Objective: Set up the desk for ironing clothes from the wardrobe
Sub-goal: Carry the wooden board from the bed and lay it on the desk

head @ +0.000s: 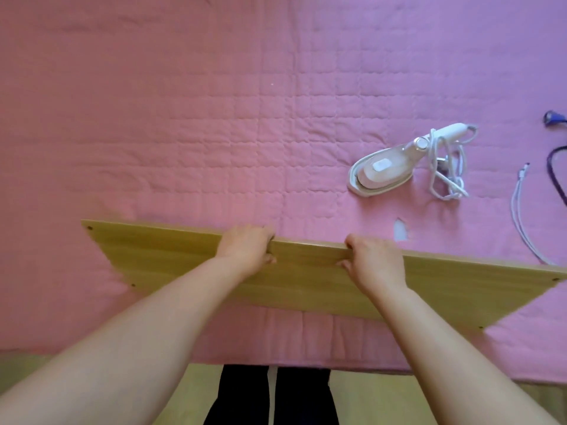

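At the far right edge, on the pink quilted bedspread (214,102), lie three stray items — a thin white charging cable (518,207) with its plug end pointing away, a dark purple cord (553,176) curving out of view, and a small blue object (553,118) cut off by the frame. A small tear (399,230) in the cover shows pale fabric beneath — and below the bed's near edge a strip of yellowish wooden floor (383,400) is visible.

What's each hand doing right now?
Left hand: grips the wooden board's far edge.
Right hand: grips the same edge.
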